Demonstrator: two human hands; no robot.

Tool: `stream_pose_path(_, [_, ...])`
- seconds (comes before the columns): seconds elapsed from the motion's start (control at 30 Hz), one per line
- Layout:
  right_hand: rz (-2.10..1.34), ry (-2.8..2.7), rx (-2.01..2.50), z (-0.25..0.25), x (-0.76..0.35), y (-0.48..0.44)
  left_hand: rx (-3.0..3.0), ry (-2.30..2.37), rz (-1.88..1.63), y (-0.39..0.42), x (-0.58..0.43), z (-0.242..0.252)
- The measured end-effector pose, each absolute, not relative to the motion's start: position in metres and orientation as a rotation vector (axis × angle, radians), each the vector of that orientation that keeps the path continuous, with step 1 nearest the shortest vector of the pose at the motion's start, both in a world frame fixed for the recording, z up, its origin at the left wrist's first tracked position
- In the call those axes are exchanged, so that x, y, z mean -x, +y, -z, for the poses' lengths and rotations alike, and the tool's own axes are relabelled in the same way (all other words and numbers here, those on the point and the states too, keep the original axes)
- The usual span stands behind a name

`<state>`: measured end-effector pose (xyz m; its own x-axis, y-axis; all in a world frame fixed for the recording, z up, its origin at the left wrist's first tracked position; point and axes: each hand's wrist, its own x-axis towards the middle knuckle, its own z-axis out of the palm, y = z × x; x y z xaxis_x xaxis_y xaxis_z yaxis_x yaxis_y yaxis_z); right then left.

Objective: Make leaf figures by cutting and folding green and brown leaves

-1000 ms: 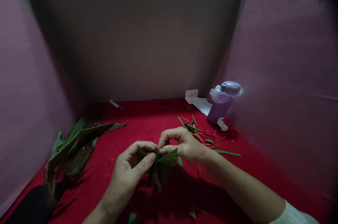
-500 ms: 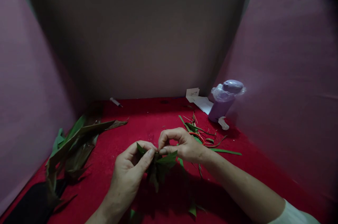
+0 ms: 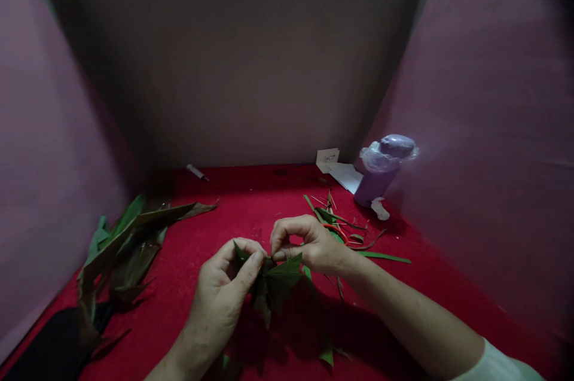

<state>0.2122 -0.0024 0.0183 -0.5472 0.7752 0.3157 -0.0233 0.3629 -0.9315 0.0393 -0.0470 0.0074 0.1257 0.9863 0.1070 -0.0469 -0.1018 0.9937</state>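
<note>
A folded leaf bundle point(image 3: 268, 296) is held over the near middle of the red cloth point(image 3: 233, 204), between the two hands. Its darker part hangs toward the near side, with its long axis running roughly far to near and its ragged end nearest. One green blade points right and slightly far, ending in a tip below the right hand point(image 3: 309, 244); another pointed tip sticks up toward the far left, beside the fingers of the left hand point(image 3: 224, 285). The left hand grips the bundle's left side between thumb and fingers. The right thumb and forefinger are closed in a pinch at its far edge; what lies between their tips is too small to tell.

On the far right stands a purple container point(image 3: 374, 185), tilted in view, with clear plastic point(image 3: 377, 159) around its top and a rounded lilac lump point(image 3: 397, 145) above; its inside is hidden. White papers point(image 3: 346, 177) lie just left of it. Leaf scraps point(image 3: 385, 258) lie beyond the right hand. Large leaves point(image 3: 139, 261) are heaped on the left, pointing right and far, and a syringe point(image 3: 196, 172) lies at the far left.
</note>
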Motion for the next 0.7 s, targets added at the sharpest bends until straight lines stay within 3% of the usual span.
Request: stream_pose_path(0.7, [-1.233,-1.842,0.683,-0.0246,-0.2139,-0.0067,-1.340,0.979,-1.145,-0.0469,-0.0348,-0.0048])
